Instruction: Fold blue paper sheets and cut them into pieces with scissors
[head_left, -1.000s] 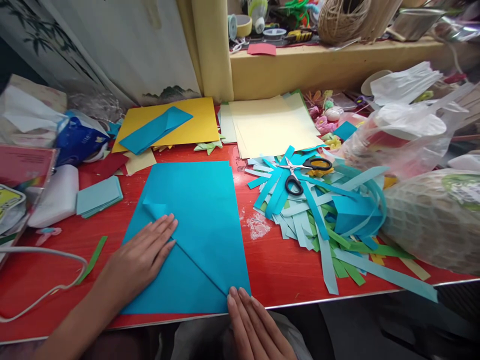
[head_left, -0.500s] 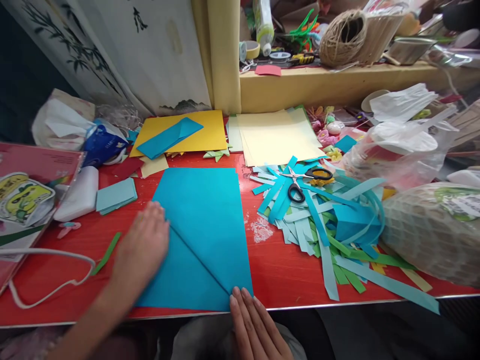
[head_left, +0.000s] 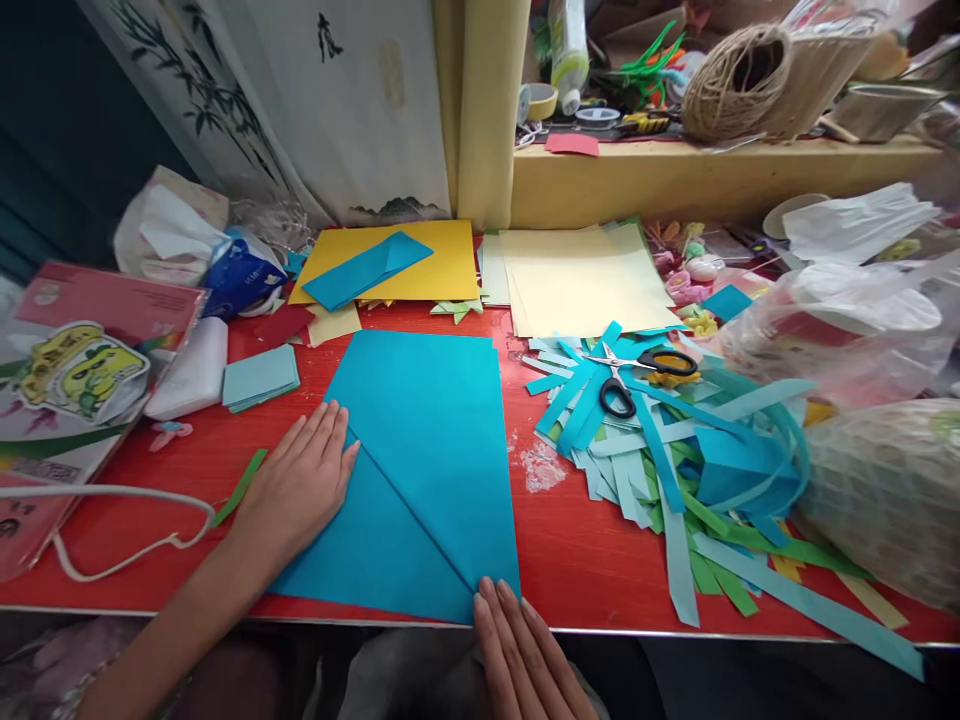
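A blue sheet of paper lies on the red table, with a diagonal fold line running from its left edge down to its lower right corner. My left hand lies flat on the sheet's left edge, at the upper end of that fold, fingers stretched out. At the lower right corner, the outstretched fingers of my right hand touch the paper where the fold ends. Both hands are open, and neither one grasps anything.
Scissors rest on a heap of cut paper strips to the right. Cream sheets and a yellow sheet bearing a folded blue piece lie behind. Pale blue cards and a white cable are on the left.
My left hand has slid up and left along the fold to the sheet's edge, and the raised flap corner there now lies flat. My right hand stays at the lower right corner.
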